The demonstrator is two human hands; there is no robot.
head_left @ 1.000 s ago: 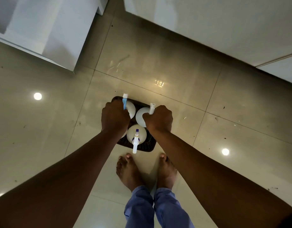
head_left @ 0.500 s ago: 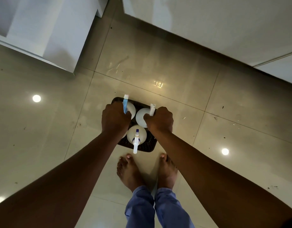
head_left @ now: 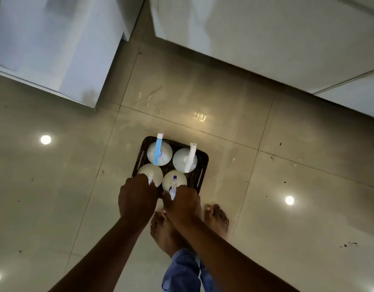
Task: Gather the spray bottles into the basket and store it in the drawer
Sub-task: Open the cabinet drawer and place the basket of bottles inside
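A dark perforated basket point(head_left: 204, 163) stands on the tiled floor in front of my bare feet. Several white spray bottles stand upright in it: one with a blue trigger point(head_left: 165, 153) at far left, one with a white trigger point(head_left: 180, 162) at far right, and two nearer ones point(head_left: 151, 172) point(head_left: 175, 180). My left hand point(head_left: 137, 199) is curled over the basket's near left corner. My right hand point(head_left: 182, 206) is curled over the near right edge, beside a bottle nozzle. Both hide the near rim.
An open white drawer point(head_left: 55, 49) juts out at the upper left, its corner a short way beyond the basket. White cabinet fronts point(head_left: 266, 39) run along the top right. My feet point(head_left: 215, 218) stand just behind the basket. Ceiling lights glint on the glossy tiles.
Both hands have slid from the basket's left and right sides back to its near edge. All the bottles now show. The basket stays in about the same spot.
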